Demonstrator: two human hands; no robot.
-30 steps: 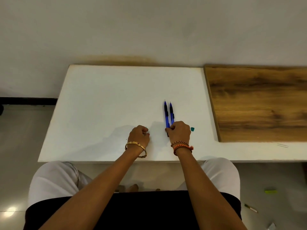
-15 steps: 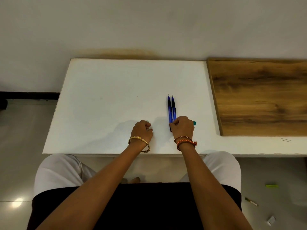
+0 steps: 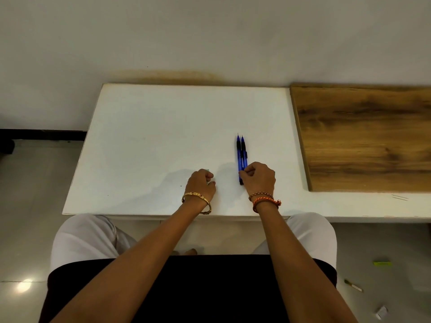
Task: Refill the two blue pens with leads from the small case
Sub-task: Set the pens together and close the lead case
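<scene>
White table (image 3: 144,127) bears two pens (image 3: 241,155) pointing away; curled hands' contents hidden.

White table (image 3: 144,141) against a plain pale wall (image 3: 210,31), wooden board (image 3: 363,136) alongside, glossy tiled floor (image 3: 28,206).

Dim, even light; soft shadows left of the hands, a floor glare spot (image 3: 23,286), wide-angle bending at edges.

left hand (image 3: 201,184) curled, right hand (image 3: 258,177) curled
</scene>
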